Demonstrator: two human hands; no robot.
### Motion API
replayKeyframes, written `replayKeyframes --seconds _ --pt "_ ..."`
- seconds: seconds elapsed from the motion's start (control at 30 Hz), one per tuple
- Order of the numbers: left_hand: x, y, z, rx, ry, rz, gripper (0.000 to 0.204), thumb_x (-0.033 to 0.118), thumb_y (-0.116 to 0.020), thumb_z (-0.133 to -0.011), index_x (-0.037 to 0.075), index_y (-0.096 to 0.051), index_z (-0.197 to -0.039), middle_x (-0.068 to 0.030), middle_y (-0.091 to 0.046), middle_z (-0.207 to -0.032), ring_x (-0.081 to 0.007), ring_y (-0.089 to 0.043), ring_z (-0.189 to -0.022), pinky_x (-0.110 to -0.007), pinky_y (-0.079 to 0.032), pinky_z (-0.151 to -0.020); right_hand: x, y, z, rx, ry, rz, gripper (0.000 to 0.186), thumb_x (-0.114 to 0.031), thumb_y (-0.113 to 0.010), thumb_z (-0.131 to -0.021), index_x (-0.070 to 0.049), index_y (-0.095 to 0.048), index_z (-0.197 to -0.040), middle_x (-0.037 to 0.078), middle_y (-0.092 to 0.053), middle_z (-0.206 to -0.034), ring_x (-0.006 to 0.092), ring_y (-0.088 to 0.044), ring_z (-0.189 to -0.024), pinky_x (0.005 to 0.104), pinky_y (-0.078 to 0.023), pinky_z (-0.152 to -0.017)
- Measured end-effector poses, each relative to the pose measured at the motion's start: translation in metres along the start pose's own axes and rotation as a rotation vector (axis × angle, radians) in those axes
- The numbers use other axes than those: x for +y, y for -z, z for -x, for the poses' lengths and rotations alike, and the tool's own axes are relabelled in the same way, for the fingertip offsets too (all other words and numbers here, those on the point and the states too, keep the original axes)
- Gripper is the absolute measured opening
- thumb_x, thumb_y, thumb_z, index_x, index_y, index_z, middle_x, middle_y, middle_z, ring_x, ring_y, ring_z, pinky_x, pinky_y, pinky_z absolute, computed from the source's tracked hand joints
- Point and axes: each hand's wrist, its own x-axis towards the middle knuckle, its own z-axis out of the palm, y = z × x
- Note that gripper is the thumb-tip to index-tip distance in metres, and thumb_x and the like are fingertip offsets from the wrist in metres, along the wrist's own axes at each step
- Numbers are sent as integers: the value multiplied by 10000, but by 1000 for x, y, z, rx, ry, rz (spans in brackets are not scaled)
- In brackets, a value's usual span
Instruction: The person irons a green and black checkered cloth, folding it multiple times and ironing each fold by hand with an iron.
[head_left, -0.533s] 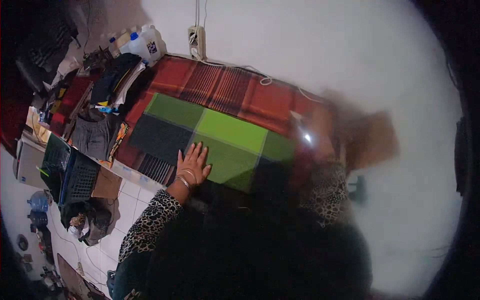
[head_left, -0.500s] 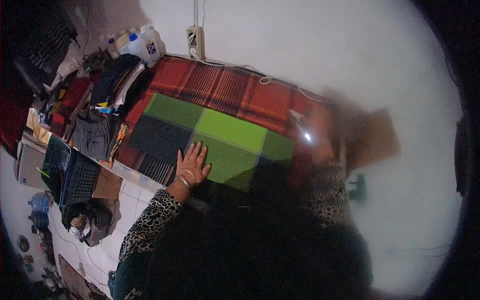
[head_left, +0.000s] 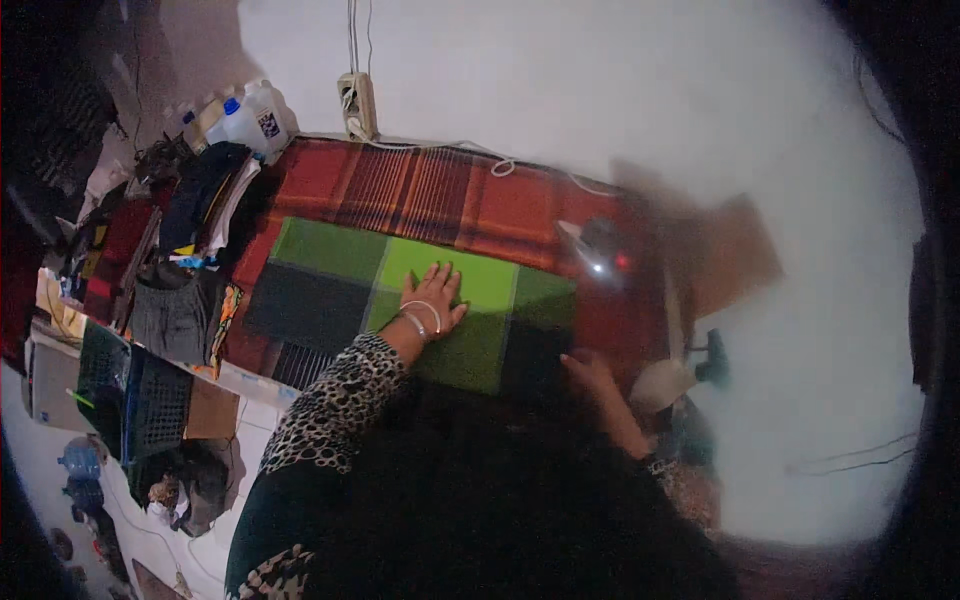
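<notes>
A checked cloth (head_left: 310, 300) in green and dark grey lies flat, folded into a rectangle, on a red plaid blanket (head_left: 500, 205). My left hand (head_left: 435, 298) rests palm down on its bright green square, fingers spread and a bracelet at the wrist. At the cloth's lower right edge is my right hand (head_left: 598, 388), dim and slightly blurred, with a finger stretched toward the dark corner; its other fingers are hard to see. Beyond it, a clothes iron (head_left: 598, 245) with a shiny metal plate and a red light sits on the blanket, apart from both hands.
Piled folded clothes (head_left: 205, 205) stand left of the blanket, with plastic jugs (head_left: 250, 120) behind. A socket strip (head_left: 357, 105) hangs on the wall; its white cable runs along the far edge. Plastic baskets (head_left: 155, 400) stand lower left. A brown cardboard piece (head_left: 735, 255) is at right.
My left hand has slid up and right across the cloth onto the bright green square. My right hand has come away from the iron, down to the cloth's lower right edge. The view has shifted slightly.
</notes>
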Motion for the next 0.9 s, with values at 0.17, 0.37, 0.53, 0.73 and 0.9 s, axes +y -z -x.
replayKeyframes --seconds 0.17,0.37,0.53,0.73,0.9 --pt "34 21 -53 18 -126 42 694 531 -320 -913 133 -161 -1458 -49 -86 -1527 -239 -45 -1407 -564 -78 -1100 36 16 -34 -103 120 200 356 -286 -545 -870 -1 -602 -1074 140 -588 -1034 243 -567 -914 365 -447 -809" --pt "36 -2 -53 59 -91 70 690 522 -279 -925 111 -131 -1460 -36 -57 -1531 -219 -33 -1409 -544 -47 -1108 -54 15 10 -16 175 104 478 -298 -528 -838 -4 -498 -1215 156 -526 -1196 261 -478 -1107 369 -347 -950" --pt "41 -27 18 68 -226 286 754 579 -214 -907 50 -169 -1442 -95 -108 -1520 -261 -59 -1406 -541 -39 -1106 -107 14 33 79 282 -83 505 -271 -549 -805 13 -489 -1218 166 -524 -1190 277 -482 -1106 370 -349 -948" --pt "-14 -69 124 -19 -647 214 761 586 -255 -910 30 -207 -1427 -130 -157 -1506 -277 -176 -1385 -544 -154 -1090 -202 -30 59 -105 304 -144 477 -199 -548 -799 22 -497 -1219 167 -546 -1153 248 -531 -1029 354 -426 -856" --pt "-67 -89 137 -195 -655 637 594 470 -318 -950 78 -299 -1395 -129 -433 -1351 -272 -491 -1175 -473 -400 -954 -221 -95 15 -115 337 78 450 -205 -581 -812 28 -496 -1188 151 -595 -1039 238 -570 -929 355 -463 -800"
